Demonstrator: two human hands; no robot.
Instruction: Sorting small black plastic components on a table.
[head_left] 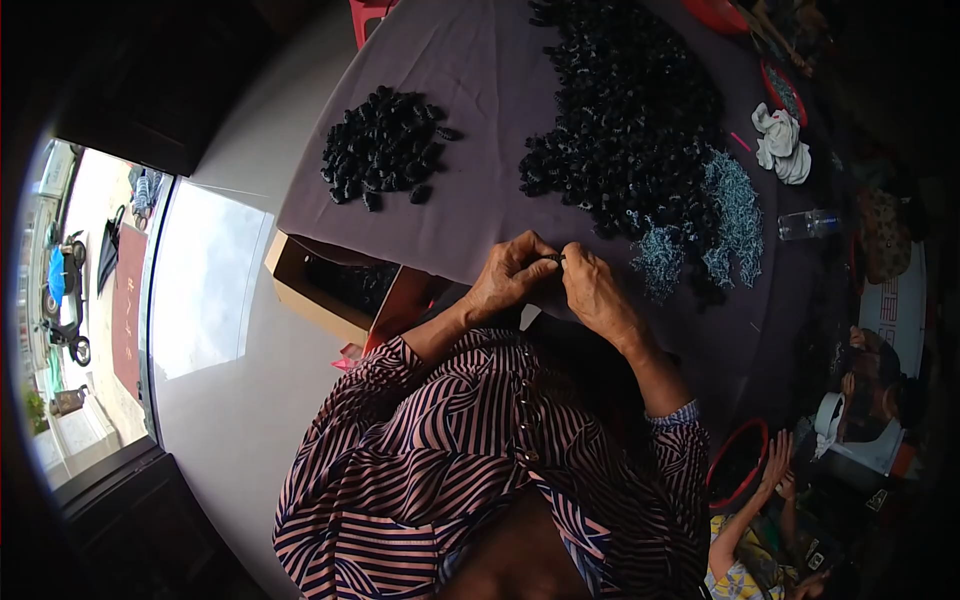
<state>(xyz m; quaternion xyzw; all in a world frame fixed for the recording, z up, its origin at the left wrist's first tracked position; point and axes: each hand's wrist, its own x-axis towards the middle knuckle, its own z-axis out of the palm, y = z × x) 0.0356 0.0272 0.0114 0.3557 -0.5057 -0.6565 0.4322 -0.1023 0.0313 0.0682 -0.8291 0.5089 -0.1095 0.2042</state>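
Between bent fingers (575, 259), a small dark piece (556, 258) near ridged black parts (615, 130).

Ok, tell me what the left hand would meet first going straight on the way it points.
Most likely the right hand: its fingertips sit close beyond the left hand, with a small dark piece between them, though depth is unclear.
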